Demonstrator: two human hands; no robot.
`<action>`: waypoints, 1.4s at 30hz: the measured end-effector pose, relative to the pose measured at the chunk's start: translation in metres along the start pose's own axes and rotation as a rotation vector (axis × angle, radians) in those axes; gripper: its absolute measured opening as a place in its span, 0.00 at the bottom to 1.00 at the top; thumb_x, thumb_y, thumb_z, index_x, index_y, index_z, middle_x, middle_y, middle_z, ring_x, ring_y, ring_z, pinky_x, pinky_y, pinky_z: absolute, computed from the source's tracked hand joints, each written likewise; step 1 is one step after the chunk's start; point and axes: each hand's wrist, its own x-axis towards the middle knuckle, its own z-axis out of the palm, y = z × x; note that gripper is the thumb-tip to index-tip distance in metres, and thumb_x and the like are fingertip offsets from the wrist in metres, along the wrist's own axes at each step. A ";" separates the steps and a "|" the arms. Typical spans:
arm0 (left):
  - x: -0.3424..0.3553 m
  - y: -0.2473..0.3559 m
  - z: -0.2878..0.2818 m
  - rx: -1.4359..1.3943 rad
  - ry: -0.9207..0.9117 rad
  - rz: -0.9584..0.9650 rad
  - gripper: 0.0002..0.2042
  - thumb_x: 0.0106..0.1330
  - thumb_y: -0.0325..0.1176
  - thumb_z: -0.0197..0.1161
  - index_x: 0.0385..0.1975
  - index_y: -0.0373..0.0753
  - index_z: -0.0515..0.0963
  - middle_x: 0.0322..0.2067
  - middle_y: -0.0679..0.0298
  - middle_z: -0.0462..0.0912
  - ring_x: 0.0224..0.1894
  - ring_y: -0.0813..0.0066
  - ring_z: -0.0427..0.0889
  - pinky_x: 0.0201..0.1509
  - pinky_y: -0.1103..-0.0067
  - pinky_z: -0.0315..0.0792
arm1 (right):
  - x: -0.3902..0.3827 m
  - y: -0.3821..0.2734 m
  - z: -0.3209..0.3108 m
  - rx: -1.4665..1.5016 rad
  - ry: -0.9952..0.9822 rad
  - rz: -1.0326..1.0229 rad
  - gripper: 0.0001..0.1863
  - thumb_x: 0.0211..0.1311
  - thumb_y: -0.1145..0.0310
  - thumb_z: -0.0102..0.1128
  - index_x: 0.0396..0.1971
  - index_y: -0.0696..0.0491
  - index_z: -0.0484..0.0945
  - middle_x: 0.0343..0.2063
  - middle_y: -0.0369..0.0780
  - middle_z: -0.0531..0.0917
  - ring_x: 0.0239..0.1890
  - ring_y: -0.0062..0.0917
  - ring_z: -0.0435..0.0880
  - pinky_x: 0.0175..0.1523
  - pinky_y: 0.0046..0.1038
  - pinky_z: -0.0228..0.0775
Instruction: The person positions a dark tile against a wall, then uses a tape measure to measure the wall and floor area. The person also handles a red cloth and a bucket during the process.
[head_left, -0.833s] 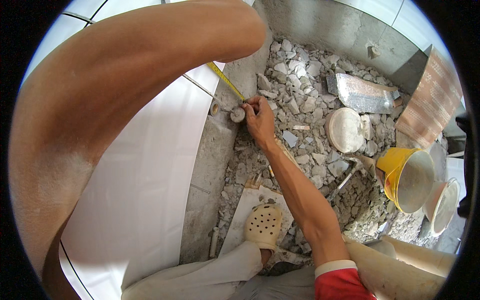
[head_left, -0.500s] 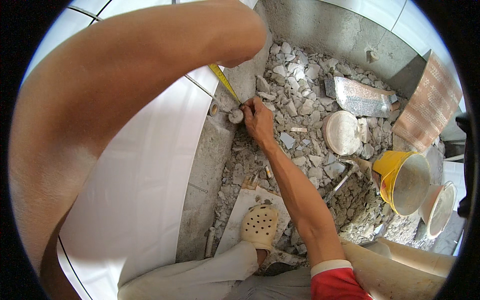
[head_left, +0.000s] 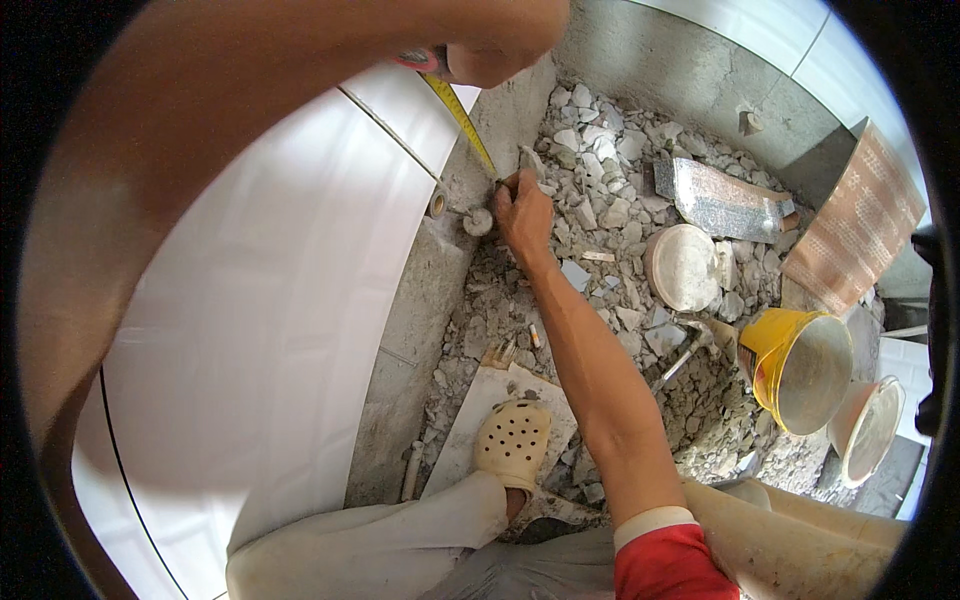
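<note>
My left hand (head_left: 490, 52) is at the top, its arm filling the upper left; it grips a red tape measure case (head_left: 418, 58), mostly hidden. The yellow tape (head_left: 460, 118) runs down along a bare concrete ledge (head_left: 395, 400) to my right hand (head_left: 524, 208), whose fingers pinch its lower end. Just left of those fingers are a round greyish fitting (head_left: 478, 222) and a short pipe opening (head_left: 437, 203). A glossy white tile panel (head_left: 250, 320) with a thin rod or gap line near its top lies beneath my left arm.
Broken rubble (head_left: 610, 215) covers the floor, with a metal sheet (head_left: 725, 200), round lid (head_left: 682, 268), hammer (head_left: 685, 355), yellow bucket (head_left: 810, 370), white bucket (head_left: 865, 430) and leaning patterned board (head_left: 850, 220). My shoe (head_left: 512, 445) rests on a pale board. Large pipes (head_left: 800, 530) lie at lower right.
My left arm and hand have shifted upward, exposing more tile and the red case. My right hand has moved slightly up, still at the tape's end. The view has shifted slightly.
</note>
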 end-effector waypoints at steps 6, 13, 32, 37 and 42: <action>0.003 0.012 0.023 -0.040 0.201 0.011 0.12 0.61 0.37 0.61 0.40 0.43 0.86 0.41 0.60 0.87 0.45 0.61 0.86 0.43 0.66 0.78 | -0.012 0.003 -0.001 -0.099 -0.091 0.021 0.11 0.55 0.71 0.62 0.33 0.60 0.72 0.28 0.57 0.81 0.35 0.57 0.80 0.41 0.51 0.70; 0.002 0.022 0.044 -0.072 0.374 0.013 0.13 0.59 0.38 0.62 0.38 0.40 0.87 0.39 0.57 0.88 0.44 0.59 0.87 0.44 0.66 0.80 | -0.013 -0.004 0.000 -0.102 -0.107 0.114 0.10 0.53 0.72 0.62 0.33 0.60 0.73 0.29 0.56 0.81 0.36 0.56 0.80 0.42 0.51 0.70; 0.044 0.015 0.045 -0.119 0.440 0.017 0.09 0.58 0.35 0.68 0.37 0.45 0.87 0.35 0.60 0.88 0.40 0.67 0.86 0.41 0.68 0.79 | -0.013 0.013 0.005 -0.107 -0.067 0.007 0.09 0.49 0.75 0.62 0.31 0.62 0.74 0.28 0.57 0.81 0.34 0.56 0.80 0.42 0.50 0.71; 0.040 0.018 0.052 -0.122 0.442 0.020 0.08 0.58 0.35 0.67 0.36 0.44 0.87 0.34 0.60 0.88 0.40 0.66 0.86 0.40 0.68 0.79 | -0.016 0.013 0.007 -0.110 -0.045 -0.014 0.09 0.49 0.75 0.62 0.30 0.61 0.73 0.27 0.57 0.81 0.33 0.57 0.80 0.42 0.51 0.71; 0.037 0.022 0.056 -0.119 0.447 0.020 0.08 0.58 0.34 0.66 0.35 0.43 0.86 0.34 0.59 0.87 0.39 0.65 0.87 0.39 0.67 0.79 | -0.018 0.013 0.004 -0.144 -0.136 0.110 0.11 0.53 0.70 0.59 0.33 0.61 0.74 0.30 0.58 0.82 0.37 0.57 0.81 0.44 0.50 0.71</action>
